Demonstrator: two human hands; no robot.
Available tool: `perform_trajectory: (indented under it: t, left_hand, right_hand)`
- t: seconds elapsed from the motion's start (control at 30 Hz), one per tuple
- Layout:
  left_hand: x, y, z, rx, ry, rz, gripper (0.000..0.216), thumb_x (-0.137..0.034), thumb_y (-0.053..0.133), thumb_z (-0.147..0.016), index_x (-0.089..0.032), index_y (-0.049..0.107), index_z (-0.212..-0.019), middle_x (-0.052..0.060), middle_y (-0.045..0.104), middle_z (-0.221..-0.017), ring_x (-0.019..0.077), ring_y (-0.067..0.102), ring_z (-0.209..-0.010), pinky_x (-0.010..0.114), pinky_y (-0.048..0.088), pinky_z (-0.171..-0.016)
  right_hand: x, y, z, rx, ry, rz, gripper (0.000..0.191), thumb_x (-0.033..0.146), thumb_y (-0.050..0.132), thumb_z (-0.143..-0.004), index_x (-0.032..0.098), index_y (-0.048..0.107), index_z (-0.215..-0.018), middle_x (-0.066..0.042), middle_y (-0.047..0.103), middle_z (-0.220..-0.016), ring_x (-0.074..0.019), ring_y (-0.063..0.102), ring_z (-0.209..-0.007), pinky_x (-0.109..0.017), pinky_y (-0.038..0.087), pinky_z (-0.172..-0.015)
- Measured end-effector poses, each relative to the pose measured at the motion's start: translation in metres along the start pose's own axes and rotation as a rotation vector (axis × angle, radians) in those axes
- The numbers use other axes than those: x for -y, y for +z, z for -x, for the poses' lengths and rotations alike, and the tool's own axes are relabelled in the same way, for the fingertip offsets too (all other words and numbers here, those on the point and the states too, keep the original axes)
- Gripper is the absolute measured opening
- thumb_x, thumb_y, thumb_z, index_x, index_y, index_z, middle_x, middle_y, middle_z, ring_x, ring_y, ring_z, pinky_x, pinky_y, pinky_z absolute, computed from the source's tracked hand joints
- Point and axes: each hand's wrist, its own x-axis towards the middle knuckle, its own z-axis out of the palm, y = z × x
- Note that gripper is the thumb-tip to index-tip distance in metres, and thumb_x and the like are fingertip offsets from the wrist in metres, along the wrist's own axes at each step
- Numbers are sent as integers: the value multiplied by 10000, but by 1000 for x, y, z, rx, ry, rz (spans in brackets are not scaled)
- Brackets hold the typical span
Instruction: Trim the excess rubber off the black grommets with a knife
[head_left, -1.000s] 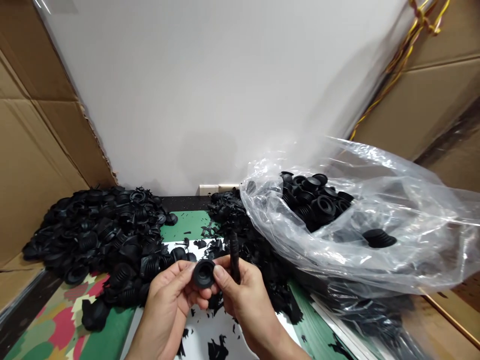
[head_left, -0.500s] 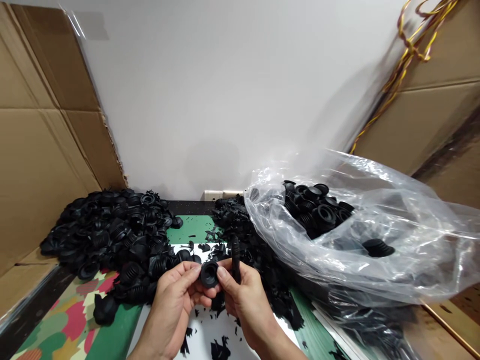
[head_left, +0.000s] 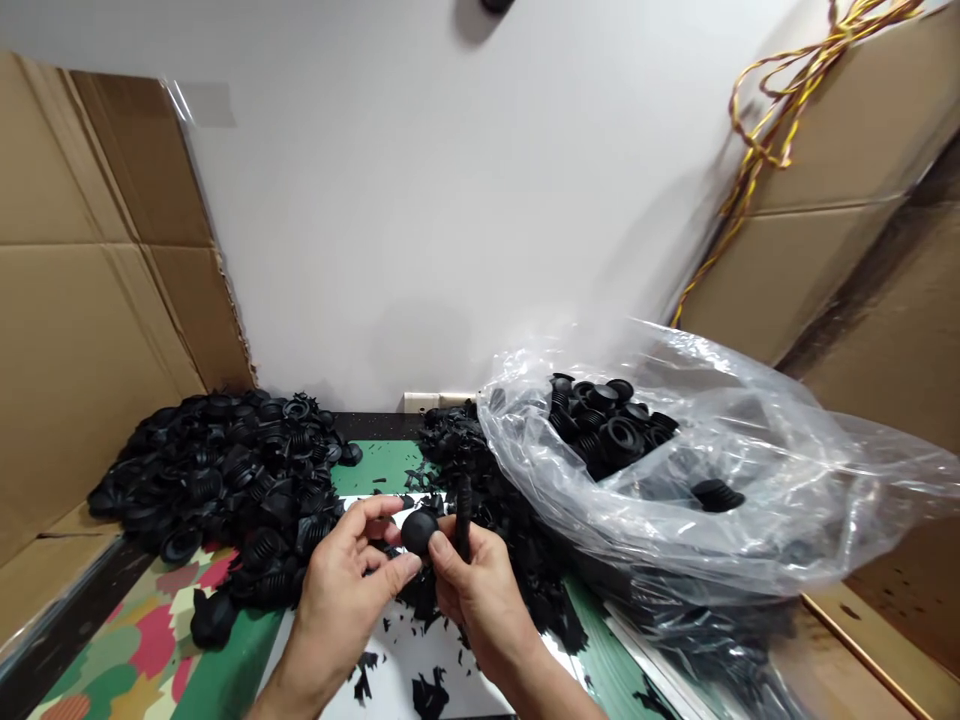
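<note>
A small black rubber plug [head_left: 420,531] shows its smooth domed face over the white sheet. My right hand [head_left: 480,580] pinches its right edge between thumb and fingers. The same hand also keeps a slim dark rod-shaped tool [head_left: 464,515] upright against the palm; its lower end is hidden. To the left of the plug, my left hand [head_left: 352,570] has its thumb and index finger spread apart. Its fingertips are close to the plug, and I cannot tell whether one touches it. Black trimmings [head_left: 431,690] lie on the white sheet [head_left: 397,655] below.
A large heap of untrimmed-looking black rubber pieces [head_left: 225,470] covers the left side. Black scraps [head_left: 517,530] pile up right of the hands. An open clear plastic bag [head_left: 780,520] holds several black plugs [head_left: 622,440]. Cardboard panels [head_left: 97,220] stand at both sides, before a pale wall [head_left: 450,200].
The plug has turned from its hollow side to its domed face. My left fingers have loosened from it and spread, while my right hand keeps hold. The camera view has shifted slightly.
</note>
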Motion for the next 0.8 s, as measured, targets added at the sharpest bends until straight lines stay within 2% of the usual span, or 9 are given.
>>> perform_trajectory:
  t: [0.1,0.33,0.47,0.63,0.7,0.8]
  left_hand:
    - [-9,-4,-4,110,-89,20,363,-191,747,-578,-177,692,-936,0,640,-744,111,546,-582,210,459,-507]
    - [-23,-2,-8,104,-180,67,320,-199,763,-521,-137,694,-827,-26,615,-586,90,485,-479,208,422,-448]
    - [-19,-5,-9,109,-149,29,318,-195,775,-532,-151,688,-835,-33,604,-588,95,492,-489,204,414,-443]
    - [-11,-9,-9,247,-52,-38,430,-150,752,-588,-221,719,-1011,4,671,-795,139,571,-683,231,482,-610]
    - [-7,-9,-9,272,-31,-52,360,-181,733,-630,-221,738,-988,-4,649,-725,134,549,-644,229,479,-591]
    - [0,-8,-10,235,-15,-41,323,-233,726,-661,-217,747,-983,-35,548,-608,109,470,-532,213,443,-492]
  right_hand:
    - [0,-2,-3,4,-2,7,546,598,808,-502,156,528,-658,133,311,-392,-5,200,-331,-158,157,-318]
    - [1,0,0,61,-20,-31,560,587,810,-511,133,570,-734,124,353,-408,-5,217,-337,-163,164,-330]
    - [4,2,3,53,-1,-29,566,510,855,-485,123,581,-794,92,446,-457,-9,269,-366,-159,184,-355]
    - [3,-1,-2,16,-50,-27,538,587,814,-493,147,549,-652,117,350,-403,-10,234,-337,-168,173,-334]
    - [1,-3,-3,17,-64,-12,533,614,783,-528,152,532,-612,115,333,-394,-12,227,-331,-172,171,-329]
    - [1,-4,-2,39,-61,11,517,595,783,-546,145,545,-638,110,350,-409,-15,236,-341,-170,179,-335]
